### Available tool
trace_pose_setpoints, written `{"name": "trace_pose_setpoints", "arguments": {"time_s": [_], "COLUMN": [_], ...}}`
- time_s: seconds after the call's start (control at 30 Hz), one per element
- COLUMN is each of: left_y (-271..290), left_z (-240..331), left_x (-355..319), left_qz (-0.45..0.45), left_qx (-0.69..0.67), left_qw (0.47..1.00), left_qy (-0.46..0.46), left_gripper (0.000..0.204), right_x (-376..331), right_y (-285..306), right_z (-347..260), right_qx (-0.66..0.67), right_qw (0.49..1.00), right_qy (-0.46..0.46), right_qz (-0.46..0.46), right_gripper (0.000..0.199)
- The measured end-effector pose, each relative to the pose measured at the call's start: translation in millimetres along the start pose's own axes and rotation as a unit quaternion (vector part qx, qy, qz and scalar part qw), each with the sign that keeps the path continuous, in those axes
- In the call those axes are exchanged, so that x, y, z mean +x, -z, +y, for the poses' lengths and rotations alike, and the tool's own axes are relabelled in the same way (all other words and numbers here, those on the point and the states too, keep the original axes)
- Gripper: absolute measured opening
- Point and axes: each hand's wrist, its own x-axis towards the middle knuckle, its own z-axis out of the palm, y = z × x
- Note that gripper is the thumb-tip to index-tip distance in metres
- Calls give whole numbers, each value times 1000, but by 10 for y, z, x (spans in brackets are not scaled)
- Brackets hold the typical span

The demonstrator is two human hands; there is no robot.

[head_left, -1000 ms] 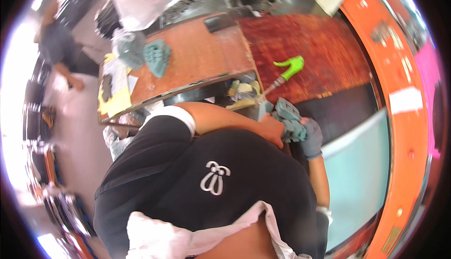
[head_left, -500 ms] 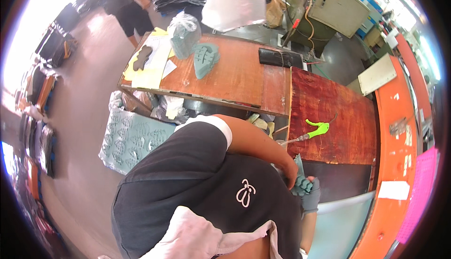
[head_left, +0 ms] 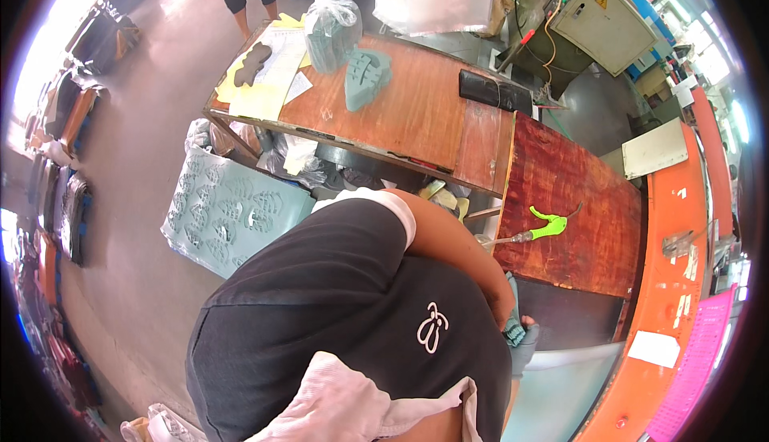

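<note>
Head view, gloved hand [head_left: 522, 344] seemingly clenched on teal piece [head_left: 511, 323], other hand hidden.

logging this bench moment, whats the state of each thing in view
gloved hand: closed on a teal foam piece, which hand cannot be told
green-handled air gun: lying flat on the dark wooden bench, unheld
clear plastic bag of teal pieces: upright, tied shut
pale teal cut-out sheet: leaning by the table
</note>
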Motion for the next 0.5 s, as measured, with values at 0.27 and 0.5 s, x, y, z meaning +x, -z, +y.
{"name": "trace_pose_setpoints", "arguments": {"time_s": [0.27, 0.5], "left_y": [43, 162], "left_z": [308, 352], "left_x": [216, 194], "left_qz": [48, -45], "left_qx": [190, 379], "left_qw": [980, 921], "left_qy": [-28, -82], "left_gripper": [33, 26], "right_x": [-61, -54], "right_y": [107, -187], "right_z": [352, 263], "right_qx": [79, 76], "right_qw": [994, 994], "right_qy": [-39, -32], "right_qz": [72, 75], "right_gripper": [30, 28]}}
